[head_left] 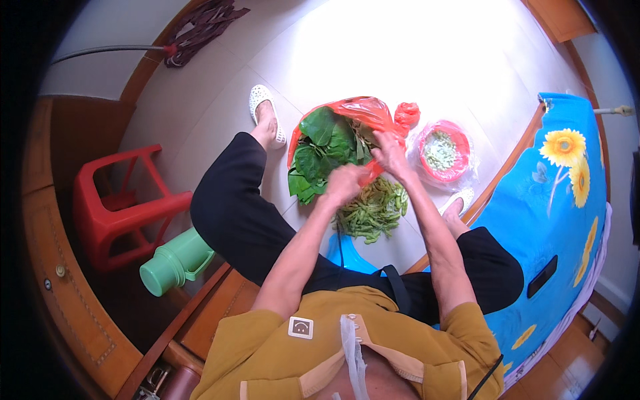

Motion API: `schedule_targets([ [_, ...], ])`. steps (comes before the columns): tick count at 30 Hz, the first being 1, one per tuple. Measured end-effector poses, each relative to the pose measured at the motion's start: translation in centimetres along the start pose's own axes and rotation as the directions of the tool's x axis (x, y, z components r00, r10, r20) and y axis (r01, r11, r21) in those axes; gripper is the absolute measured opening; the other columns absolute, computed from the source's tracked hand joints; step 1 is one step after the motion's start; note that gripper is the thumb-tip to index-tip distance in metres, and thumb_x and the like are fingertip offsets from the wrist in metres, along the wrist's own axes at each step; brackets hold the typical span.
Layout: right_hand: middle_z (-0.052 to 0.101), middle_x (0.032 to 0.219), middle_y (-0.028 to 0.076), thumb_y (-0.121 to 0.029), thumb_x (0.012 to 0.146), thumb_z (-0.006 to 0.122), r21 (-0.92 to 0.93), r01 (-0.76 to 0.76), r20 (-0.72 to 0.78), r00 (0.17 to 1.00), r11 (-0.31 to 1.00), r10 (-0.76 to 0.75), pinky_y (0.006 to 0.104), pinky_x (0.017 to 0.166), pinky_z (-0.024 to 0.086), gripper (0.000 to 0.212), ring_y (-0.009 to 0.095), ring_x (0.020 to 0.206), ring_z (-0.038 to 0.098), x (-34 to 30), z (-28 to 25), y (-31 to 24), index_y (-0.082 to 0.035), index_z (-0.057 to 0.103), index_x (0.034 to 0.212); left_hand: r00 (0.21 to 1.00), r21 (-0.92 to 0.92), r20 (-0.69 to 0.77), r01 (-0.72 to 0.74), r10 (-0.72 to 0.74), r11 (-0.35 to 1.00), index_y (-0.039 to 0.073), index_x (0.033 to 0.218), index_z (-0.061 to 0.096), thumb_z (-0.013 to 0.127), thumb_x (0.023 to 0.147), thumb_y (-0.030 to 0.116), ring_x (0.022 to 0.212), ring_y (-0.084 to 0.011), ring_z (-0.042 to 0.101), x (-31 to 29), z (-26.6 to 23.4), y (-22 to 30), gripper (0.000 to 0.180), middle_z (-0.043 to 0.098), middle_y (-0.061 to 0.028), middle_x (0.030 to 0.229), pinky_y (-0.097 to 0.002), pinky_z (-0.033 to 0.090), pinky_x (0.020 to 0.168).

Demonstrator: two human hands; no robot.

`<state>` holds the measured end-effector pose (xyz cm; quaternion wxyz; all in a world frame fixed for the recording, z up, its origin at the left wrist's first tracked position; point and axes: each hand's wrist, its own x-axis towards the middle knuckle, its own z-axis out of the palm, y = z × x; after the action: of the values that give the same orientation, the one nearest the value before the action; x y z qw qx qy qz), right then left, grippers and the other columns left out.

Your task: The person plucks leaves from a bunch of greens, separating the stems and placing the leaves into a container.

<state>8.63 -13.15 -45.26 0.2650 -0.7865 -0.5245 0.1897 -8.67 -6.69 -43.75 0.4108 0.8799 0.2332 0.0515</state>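
Note:
A red plastic bag [363,109] lies open on the floor between my feet, with large green leaves [322,150] and some paler stems inside. At its near edge my left hand [346,184] is closed, with red plastic at its fingertips. My right hand [391,155] is closed on the bag's right side, a little farther off. Directly below the hands spreads a heap of green bean pods [373,212], part of it hidden by my wrists. Right of my right hand stands a red basin [460,170] in clear plastic, holding pale green shelled beans [439,151].
A knotted red bag [407,115] sits behind the basin. On the left are a red plastic stool [110,213] and a green thermos flask [175,263]. To the right, a blue sunflower cloth [533,200] covers a bed-like surface, with a black phone [543,277] on it. A mop [200,30] rests far left.

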Motion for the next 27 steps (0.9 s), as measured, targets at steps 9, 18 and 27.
schedule_targets([
  [9,0.057,0.102,0.018,-0.009,0.078,0.053,0.27,0.039,-0.006,0.999,0.962,-0.039,0.0371,0.086,0.044,0.031,0.032,0.098,0.056,1.0,-1.1,-3.4,0.001,0.054,0.108,0.738,0.133,-0.433,0.62,-0.518,0.773,0.005,0.107,0.057,0.057,0.07,0.014,0.097,-0.0331,0.052,-1.0,-3.5,-8.1,0.038,0.054,-0.0153,0.1,-0.0476,0.039,0.084],
  [18,0.044,0.13,0.023,-0.024,0.083,0.06,0.522,-0.209,0.163,0.976,0.827,0.144,0.0343,0.095,0.04,0.061,0.028,0.117,0.047,0.7,8.0,-7.4,0.002,0.035,0.132,0.643,0.045,-0.521,0.677,-0.56,0.735,0.001,0.119,0.042,0.068,0.067,0.019,0.11,-0.035,0.044,-0.6,-1.6,-7.5,0.061,0.046,-0.0175,0.116,-0.0468,0.037,0.09],
  [27,0.033,0.136,0.027,-0.035,0.078,0.062,0.497,-0.321,0.215,0.946,0.806,0.244,0.0352,0.106,0.027,0.08,0.033,0.128,0.032,3.2,11.7,-9.3,0.009,0.026,0.134,0.683,0.096,-0.467,0.67,-0.561,0.736,0.008,0.095,0.062,0.06,0.075,0.023,0.092,-0.0295,0.056,-0.6,-2.5,-8.4,0.026,0.062,-0.0112,0.087,-0.0464,0.035,0.075],
])
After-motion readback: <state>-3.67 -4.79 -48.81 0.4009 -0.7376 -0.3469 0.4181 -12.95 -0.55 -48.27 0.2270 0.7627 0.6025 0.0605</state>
